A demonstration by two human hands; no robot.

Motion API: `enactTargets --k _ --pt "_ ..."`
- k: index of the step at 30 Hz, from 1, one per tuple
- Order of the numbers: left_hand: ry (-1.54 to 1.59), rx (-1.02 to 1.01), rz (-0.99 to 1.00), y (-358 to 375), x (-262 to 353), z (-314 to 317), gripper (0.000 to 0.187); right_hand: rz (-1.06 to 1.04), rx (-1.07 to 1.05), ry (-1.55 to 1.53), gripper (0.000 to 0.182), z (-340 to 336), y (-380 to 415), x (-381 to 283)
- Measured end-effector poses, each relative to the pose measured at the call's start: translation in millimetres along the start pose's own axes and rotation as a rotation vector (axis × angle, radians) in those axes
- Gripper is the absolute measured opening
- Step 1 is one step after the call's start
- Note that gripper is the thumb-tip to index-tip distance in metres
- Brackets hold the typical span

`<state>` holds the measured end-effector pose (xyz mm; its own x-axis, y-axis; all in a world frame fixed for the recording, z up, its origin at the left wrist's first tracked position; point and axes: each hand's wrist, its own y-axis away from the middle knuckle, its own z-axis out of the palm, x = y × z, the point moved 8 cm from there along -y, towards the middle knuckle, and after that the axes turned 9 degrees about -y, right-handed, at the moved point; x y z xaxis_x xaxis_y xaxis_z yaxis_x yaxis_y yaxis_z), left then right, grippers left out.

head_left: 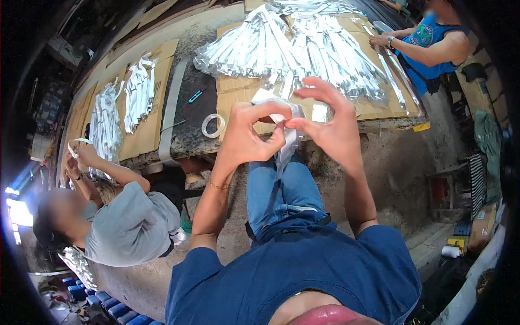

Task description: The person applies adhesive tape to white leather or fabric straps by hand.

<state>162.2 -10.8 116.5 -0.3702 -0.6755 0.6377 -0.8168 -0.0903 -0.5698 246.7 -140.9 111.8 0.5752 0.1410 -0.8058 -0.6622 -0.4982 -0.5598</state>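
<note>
My left hand [250, 131] is closed, its thumb and index fingertips pinched together in front of my lap. At the pinch it grips a strip of clear plastic [287, 151], which hangs down with something whitish in or behind it. My right hand [333, 125] has its thumb tip touching the left fingertips. Its other fingers are curved and raised apart from the thumb, slightly blurred. Just beyond the hands, a white piece [264, 96] and a small white block [322, 112] lie at the table's near edge, partly hidden by my fingers.
Fanned bundles of shiny white strips [249, 46] cover the cardboard-topped table [233, 86]. A tape roll [213, 125] and blue cutter [195, 96] lie left. A person in grey [132, 225] handles a white strip at left; another in blue [428, 49] works far right.
</note>
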Motion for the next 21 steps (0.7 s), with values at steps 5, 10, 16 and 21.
enactTargets --k 5,10,16,21 --pt "-0.048 -0.091 0.081 -0.8 13.6 5.9 0.017 0.424 -0.446 -0.502 0.051 22.1 -1.3 46.9" --pt "0.001 0.0 0.068 2.3 9.9 10.5 0.036 0.534 -0.472 -0.668 0.032 27.1 4.1 62.7" --pt "0.208 0.092 -0.124 3.9 -4.0 14.6 0.057 0.42 -0.307 -0.699 0.022 17.9 4.4 55.2" --pt "0.451 0.245 -0.354 20.7 -19.9 17.8 0.044 0.403 -0.179 -0.708 0.02 10.3 2.0 48.1"
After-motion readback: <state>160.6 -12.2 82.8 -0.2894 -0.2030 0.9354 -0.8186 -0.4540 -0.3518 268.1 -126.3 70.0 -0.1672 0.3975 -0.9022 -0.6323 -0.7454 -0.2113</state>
